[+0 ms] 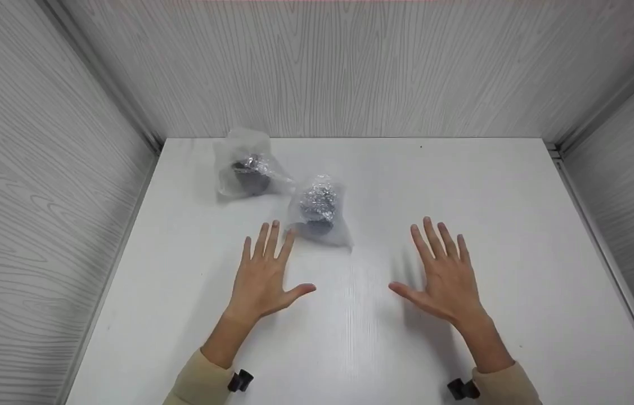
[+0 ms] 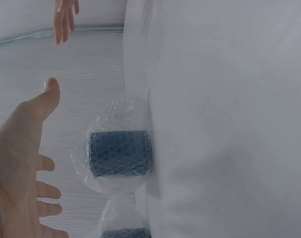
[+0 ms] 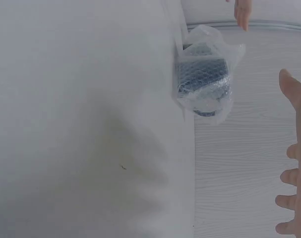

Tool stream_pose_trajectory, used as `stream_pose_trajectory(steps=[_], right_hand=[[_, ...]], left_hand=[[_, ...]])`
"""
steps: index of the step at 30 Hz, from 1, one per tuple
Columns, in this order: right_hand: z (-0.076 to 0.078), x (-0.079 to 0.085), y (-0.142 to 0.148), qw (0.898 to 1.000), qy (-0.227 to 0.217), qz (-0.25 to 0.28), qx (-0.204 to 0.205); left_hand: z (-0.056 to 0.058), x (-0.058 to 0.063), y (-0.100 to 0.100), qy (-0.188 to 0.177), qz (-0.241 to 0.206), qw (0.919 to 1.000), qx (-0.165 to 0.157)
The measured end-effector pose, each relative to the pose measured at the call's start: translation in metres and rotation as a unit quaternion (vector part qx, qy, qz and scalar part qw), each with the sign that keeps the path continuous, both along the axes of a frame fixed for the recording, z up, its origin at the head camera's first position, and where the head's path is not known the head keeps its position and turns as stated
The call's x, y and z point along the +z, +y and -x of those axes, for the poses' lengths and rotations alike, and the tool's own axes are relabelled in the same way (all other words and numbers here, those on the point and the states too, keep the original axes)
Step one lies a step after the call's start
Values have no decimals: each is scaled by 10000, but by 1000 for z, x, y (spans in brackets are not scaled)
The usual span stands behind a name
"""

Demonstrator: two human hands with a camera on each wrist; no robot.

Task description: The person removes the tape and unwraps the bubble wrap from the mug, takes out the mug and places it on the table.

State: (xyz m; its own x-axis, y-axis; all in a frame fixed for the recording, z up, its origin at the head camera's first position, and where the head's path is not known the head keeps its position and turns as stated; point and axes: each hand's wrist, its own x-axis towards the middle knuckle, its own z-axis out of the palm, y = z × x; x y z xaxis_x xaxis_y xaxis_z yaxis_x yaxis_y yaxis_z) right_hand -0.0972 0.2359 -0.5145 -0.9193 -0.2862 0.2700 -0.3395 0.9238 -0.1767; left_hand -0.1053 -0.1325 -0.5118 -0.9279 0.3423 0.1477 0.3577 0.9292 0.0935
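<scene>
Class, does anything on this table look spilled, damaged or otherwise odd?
Little stands out: the nearer wrapped package and the farther package show no obvious damage. A tiny dark speck near the back edge interrupts the plain white tabletop.

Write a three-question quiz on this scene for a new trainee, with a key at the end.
1. Multiple choice: In the head view, where does the farther bubble-wrapped package lie relative to the nearer bubble-wrapped package?
A) To its left
B) To its right
C) On top of it

2. Short answer: Which is closer to the packages, the left hand or the right hand?

3. True or false: The right hand is holding one of the packages.

Key:
1. A.
2. The left hand.
3. False. Its fingers are spread, away from both packages, which rest on the white tabletop.
</scene>
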Motion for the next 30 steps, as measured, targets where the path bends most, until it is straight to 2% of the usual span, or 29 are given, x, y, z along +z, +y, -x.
stream_pose_trajectory(steps=[13, 21, 30], right_hand=[[32, -5, -39, 9990, 76, -162, 398], [49, -11, -54, 9979, 159, -187, 601], [65, -22, -64, 9971, 28, -320, 687]], left_hand=[[28, 4, -11, 123, 470, 9988, -78], [44, -2, -13, 278, 484, 9983, -147], [57, -9, -12, 397, 579, 9972, -257]])
